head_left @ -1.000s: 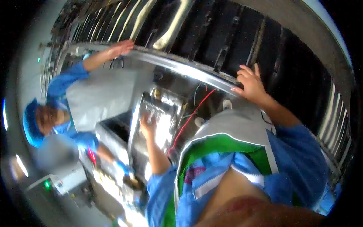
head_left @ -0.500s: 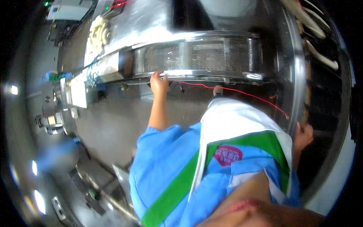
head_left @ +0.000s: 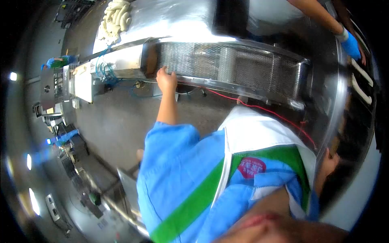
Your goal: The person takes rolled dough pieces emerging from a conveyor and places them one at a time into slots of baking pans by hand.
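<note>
My left hand (head_left: 166, 82) rests at the near rail of a mesh conveyor (head_left: 194, 60), thumb apart from the other fingers, holding nothing that I can see. At the far right, my right hand (head_left: 330, 162) touches the metal edge (head_left: 340, 95) of a dark tray bed, its fingers loosely bent and apart. Pale dough strips (head_left: 361, 90) lie in that bed, farther up from my right hand. A red cord (head_left: 267, 110) runs below the conveyor, between my two hands.
Another person's arm (head_left: 324, 18) reaches in at the top right, with blue at the wrist. A dough pile (head_left: 115, 20) lies on the steel table (head_left: 170, 20) beyond the conveyor. Blue hoses (head_left: 106, 69) hang at its left end. Other people stand far left.
The view has swung from the tray bed to the conveyor. My left hand has come to the conveyor rail, and my right hand sits lower on the bed's edge. Another person's arm now shows top right.
</note>
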Demonstrator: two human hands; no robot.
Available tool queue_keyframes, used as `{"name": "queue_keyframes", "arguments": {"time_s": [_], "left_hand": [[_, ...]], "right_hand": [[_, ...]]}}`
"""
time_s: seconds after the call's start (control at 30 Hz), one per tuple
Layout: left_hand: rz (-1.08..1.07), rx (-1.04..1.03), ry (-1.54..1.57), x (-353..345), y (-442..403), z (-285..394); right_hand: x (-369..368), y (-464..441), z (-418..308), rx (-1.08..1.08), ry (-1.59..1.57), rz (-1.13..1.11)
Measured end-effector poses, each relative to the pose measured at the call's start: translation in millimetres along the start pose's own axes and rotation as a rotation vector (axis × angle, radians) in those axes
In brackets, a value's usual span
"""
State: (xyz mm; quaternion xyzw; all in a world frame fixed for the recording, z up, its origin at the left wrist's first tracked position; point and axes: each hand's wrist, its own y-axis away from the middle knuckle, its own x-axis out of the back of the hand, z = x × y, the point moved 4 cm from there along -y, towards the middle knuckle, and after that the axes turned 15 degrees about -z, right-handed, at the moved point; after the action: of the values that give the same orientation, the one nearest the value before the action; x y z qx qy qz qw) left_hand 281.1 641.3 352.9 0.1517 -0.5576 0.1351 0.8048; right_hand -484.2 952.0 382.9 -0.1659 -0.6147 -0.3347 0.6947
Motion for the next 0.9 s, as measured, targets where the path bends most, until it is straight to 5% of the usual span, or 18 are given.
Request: {"name": "queue_keyframes", "arguments": {"time_s": [0.07,0.57,0.67,0.73,0.9], "left_hand": [[-0.032,0.006,-0.005,2.2,-0.5,-1.8],[0.029,-0.002,-0.007,9.6,-6.4,-46.7],[0.022,0.005,0.021,10.6,-2.0,-39.6],[0.006,0.007,0.027,5.7,-1.3,-39.4],[0.04,-0.037,0.016,3.9,-1.5,-37.7]], "right_hand": [[-4.5,-9.3,0.8,-0.054,-0.024,-0.123],[-23.1,-55.1,9.2,-0.141,-0.052,-0.068],[-11.2,-59.2,4.0,-0.004,-0.099,-0.117],[-13.6,-62.2,8.6,-0.109,-0.073,-0.325],[-16.4,-54.2,12.1,0.043,0.081,-0.2]]}}
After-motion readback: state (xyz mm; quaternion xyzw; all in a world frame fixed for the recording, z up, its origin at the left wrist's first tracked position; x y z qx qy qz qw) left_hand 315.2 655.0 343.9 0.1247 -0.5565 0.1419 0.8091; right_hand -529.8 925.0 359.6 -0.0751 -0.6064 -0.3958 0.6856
